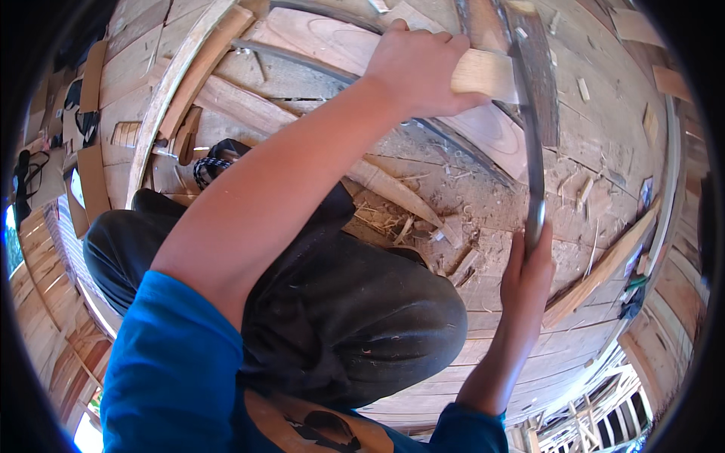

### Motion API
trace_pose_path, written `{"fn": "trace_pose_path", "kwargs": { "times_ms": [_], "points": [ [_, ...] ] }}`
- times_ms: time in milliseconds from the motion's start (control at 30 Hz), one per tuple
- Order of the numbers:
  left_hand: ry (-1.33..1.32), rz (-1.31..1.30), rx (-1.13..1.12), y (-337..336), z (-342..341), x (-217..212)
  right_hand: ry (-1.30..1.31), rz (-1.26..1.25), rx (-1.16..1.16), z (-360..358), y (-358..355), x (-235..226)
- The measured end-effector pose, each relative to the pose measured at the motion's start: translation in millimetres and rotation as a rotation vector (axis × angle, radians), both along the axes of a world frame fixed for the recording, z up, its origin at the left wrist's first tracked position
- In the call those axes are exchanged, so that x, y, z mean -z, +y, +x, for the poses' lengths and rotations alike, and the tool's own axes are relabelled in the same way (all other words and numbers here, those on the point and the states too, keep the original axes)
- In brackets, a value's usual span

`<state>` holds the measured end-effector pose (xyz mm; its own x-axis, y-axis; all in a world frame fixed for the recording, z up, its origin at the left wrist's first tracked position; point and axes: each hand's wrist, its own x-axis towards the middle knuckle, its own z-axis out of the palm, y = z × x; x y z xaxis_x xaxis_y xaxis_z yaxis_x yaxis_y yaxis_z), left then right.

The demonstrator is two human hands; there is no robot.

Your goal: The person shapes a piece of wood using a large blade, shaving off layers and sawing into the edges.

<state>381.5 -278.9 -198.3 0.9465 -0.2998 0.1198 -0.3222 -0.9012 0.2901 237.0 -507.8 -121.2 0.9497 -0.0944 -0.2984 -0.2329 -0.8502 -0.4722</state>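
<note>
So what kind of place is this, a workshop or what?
Probably a rough woodworking spot inside a timber building: plank floor strewn with wood shavings, offcut boards lying around, and the left hand gripping a wooden-handled blade.

The single head view looks steeply down, close over the person's arms, onto the plank floor.

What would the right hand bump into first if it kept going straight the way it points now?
Probably the pale wooden piece gripped by the left hand: the right hand points up along the dark blade it holds, though depth is unclear.
</note>
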Motion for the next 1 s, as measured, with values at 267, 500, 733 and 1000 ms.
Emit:
{"fn": "trace_pose_path", "kwargs": {
  "times_ms": [267,500,733,1000],
  "points": [
    [0.017,0.009,-0.028,1.3,9.7,-6.2,0.047,-0.03,-0.013,21.7,-3.4,1.8],
    [-0.004,0.002,-0.024,-8.4,2.1,-1.6,-0.145,-0.015,-0.112,54.6,17.0,27.5],
    [0.073,0.038,-0.068,-2.6,9.7,-6.9,0.027,-0.108,-0.04,-3.5,-14.8,-9.8],
    [0.005,-0.054,-0.036,-11.8,7.8,-1.8,-0.172,-0.051,-0.155,63.9,10.6,29.5]
  ]
}}
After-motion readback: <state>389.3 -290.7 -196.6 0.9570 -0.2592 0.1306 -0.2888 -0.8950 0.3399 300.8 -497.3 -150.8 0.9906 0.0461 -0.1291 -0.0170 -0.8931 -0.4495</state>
